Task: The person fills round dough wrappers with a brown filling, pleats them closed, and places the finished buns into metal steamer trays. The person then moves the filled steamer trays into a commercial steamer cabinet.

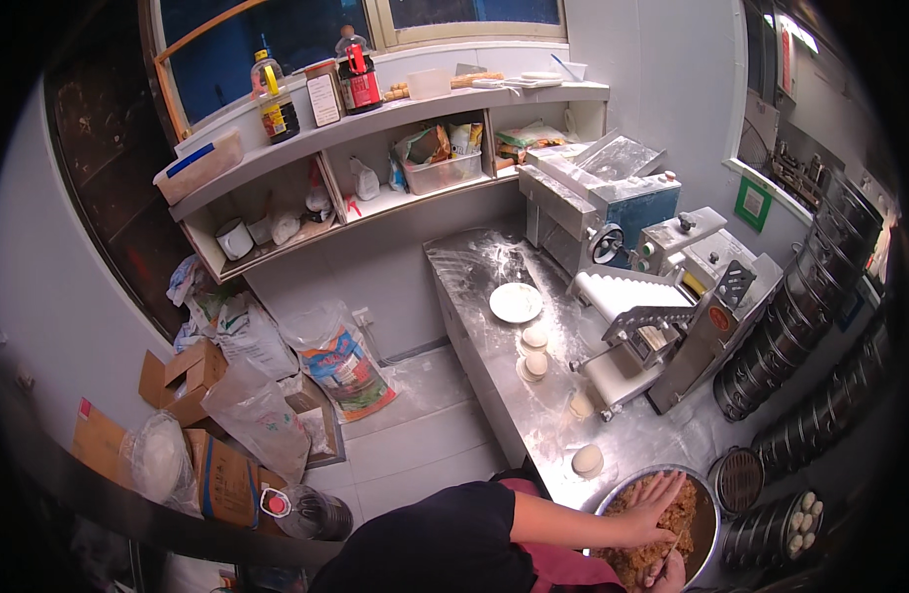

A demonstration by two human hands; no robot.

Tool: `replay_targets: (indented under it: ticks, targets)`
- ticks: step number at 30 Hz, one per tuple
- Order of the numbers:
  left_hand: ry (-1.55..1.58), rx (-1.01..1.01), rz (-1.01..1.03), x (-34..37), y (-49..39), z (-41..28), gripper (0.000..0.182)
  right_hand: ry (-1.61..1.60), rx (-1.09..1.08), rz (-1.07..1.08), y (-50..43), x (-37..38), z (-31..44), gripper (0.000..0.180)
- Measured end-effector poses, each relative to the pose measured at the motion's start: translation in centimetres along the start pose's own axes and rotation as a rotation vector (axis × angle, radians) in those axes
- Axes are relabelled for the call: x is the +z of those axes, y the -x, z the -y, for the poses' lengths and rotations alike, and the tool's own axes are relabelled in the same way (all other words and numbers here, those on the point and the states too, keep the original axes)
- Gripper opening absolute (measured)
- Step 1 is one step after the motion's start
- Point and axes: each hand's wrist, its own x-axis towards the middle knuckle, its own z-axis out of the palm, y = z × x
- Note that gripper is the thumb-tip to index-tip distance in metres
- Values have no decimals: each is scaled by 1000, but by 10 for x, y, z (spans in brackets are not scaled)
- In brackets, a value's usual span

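Observation:
A large round metal bowl (714, 511) at the lower right holds a brown minced filling (623, 550). Over this filling lies my left hand (651, 508), back up, fingers extended and apart, nothing visible in it. Closer to the bottom edge, my right hand (671, 574) grips a thin stick-like tool (675, 547) that dips toward the filling; its lower end is hard to make out. A stack of round dough wrappers (588, 461) sits on the floured metal worktable (491, 370) beside the bowl. More dough rounds (534, 339) form a row leading to a white plate (515, 302).
A dough-rolling machine with a conveyor (632, 296) occupies the table's far side. Tall stacks of metal steamers (803, 289) line the right; one steamer (803, 522) holds several white buns. Sacks (347, 370), cartons (232, 474) and a dark jug (317, 511) crowd the floor at left.

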Motion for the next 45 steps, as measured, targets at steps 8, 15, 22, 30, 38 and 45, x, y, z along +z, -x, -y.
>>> replay_targets:
  ticks: [8, 15, 22, 30, 38, 45]
  targets:
    - [-86, 111, -44, 5, -3, 16, 114, -123, 11, 195, -46, -22, 5, 20]
    - [-164, 528, -499, -47, -23, 53, 115, 1119, -373, -332, -20, -46, -11, 21]
    - [-222, 994, -913, -115, -65, 43, 111, 1699, 101, -239, -26, -42, -26, 21]
    - [-207, 1182, -870, -123, -59, 17, 110, 1717, 287, -260, -48, 5, -29, 26]
    - [-213, 1382, -365, -105, -75, -23, 113, 1295, -527, -550, 54, -6, 39, 33]
    - [-276, 963, 204, -57, -91, -38, 17, 860, -451, -745, 189, -110, -23, 29]
